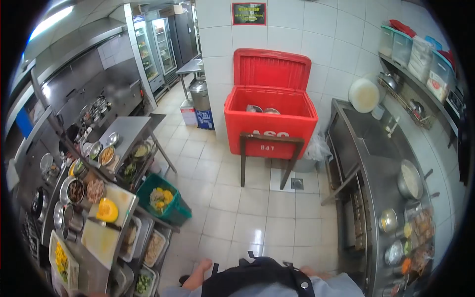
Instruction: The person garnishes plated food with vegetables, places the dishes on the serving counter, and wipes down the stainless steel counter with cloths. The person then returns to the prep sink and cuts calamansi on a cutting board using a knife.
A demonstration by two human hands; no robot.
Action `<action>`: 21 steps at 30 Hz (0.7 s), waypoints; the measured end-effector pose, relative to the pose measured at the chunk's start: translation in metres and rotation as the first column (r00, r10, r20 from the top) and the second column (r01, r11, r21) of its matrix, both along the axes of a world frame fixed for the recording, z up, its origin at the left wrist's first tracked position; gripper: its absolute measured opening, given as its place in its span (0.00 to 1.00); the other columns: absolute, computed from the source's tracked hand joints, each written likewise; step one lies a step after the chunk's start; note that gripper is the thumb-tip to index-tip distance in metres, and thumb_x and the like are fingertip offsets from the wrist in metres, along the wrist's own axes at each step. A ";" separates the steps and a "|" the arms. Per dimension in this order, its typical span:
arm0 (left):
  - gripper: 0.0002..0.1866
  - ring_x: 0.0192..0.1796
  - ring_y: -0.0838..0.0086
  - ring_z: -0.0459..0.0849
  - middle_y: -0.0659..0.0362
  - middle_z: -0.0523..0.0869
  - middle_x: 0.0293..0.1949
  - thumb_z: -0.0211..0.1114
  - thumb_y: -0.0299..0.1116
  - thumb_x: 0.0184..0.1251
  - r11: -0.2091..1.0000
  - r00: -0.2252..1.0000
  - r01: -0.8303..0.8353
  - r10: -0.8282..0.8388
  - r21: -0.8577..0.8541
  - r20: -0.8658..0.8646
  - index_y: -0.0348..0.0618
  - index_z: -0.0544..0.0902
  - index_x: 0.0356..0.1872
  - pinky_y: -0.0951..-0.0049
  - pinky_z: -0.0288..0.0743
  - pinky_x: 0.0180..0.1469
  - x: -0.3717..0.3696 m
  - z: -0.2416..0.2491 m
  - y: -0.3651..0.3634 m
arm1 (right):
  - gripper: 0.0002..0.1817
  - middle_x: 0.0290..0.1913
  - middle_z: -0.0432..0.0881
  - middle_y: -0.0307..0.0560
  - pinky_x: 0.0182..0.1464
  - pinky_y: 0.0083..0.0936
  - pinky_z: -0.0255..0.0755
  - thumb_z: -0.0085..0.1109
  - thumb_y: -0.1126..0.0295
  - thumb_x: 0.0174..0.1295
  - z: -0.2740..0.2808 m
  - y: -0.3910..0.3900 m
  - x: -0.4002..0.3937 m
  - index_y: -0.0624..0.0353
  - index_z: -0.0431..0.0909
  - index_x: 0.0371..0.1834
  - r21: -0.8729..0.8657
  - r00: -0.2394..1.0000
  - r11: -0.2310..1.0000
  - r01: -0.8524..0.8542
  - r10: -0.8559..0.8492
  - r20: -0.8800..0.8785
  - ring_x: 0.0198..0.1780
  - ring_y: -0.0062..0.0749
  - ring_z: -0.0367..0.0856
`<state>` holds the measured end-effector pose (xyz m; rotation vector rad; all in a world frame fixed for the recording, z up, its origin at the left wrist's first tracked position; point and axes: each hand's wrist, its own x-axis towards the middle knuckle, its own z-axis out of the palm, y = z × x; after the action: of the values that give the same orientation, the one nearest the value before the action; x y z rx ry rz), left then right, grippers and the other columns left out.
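At the bottom edge, my left hand [202, 267] is beside the dark apron [250, 279] on my body; its fingers are too small and hidden to make out. Only a sliver of my right hand [308, 271] shows at the apron's other side, with the fingers out of sight. To my left, a cut piece of pumpkin [107, 210] rests on a cutting board [101, 242], and a knife [105, 223] lies across the board just below it. A white tray [72, 253] of yellow chopped pieces stands nearer to me.
A green bin [180, 212] with yellow scraps stands on the tiled floor [222, 218]. Ahead, a red cooler box [271, 123] has its lid up. A steel counter with a sink [373, 136] and several bowls runs along the right. Trays fill the shelves under the left table.
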<state>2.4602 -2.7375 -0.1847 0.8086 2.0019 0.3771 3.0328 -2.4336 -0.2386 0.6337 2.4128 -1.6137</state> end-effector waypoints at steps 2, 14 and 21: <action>0.23 0.58 0.46 0.81 0.42 0.84 0.54 0.53 0.45 0.70 0.946 0.950 -0.308 0.299 -0.098 -0.096 0.39 0.81 0.55 0.50 0.75 0.60 -0.069 -0.006 0.074 | 0.09 0.32 0.83 0.48 0.42 0.39 0.75 0.57 0.64 0.66 0.011 0.014 -0.035 0.55 0.82 0.33 -0.007 0.888 1.000 0.022 -0.017 0.460 0.36 0.42 0.82; 0.22 0.56 0.53 0.84 0.45 0.86 0.52 0.60 0.42 0.66 0.903 0.920 -0.372 0.390 0.216 -0.047 0.41 0.83 0.57 0.60 0.75 0.62 -0.297 -0.002 0.207 | 0.11 0.36 0.83 0.45 0.50 0.36 0.74 0.54 0.61 0.70 -0.047 0.330 -0.455 0.53 0.83 0.42 0.268 0.975 0.959 0.094 -0.143 0.169 0.42 0.35 0.81; 0.12 0.41 0.56 0.88 0.46 0.89 0.38 0.62 0.35 0.58 0.640 0.645 -0.765 0.761 -0.074 -0.074 0.41 0.88 0.35 0.57 0.80 0.42 -0.312 -0.010 0.121 | 0.18 0.40 0.86 0.54 0.43 0.32 0.78 0.52 0.62 0.68 0.064 0.466 -0.961 0.63 0.79 0.53 0.307 0.935 0.897 -0.318 0.243 0.258 0.41 0.34 0.85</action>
<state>2.1478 -2.6170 -0.1949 -0.1675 2.3031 0.7387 2.0720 -1.9679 -0.1742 0.4487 2.5004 -0.9660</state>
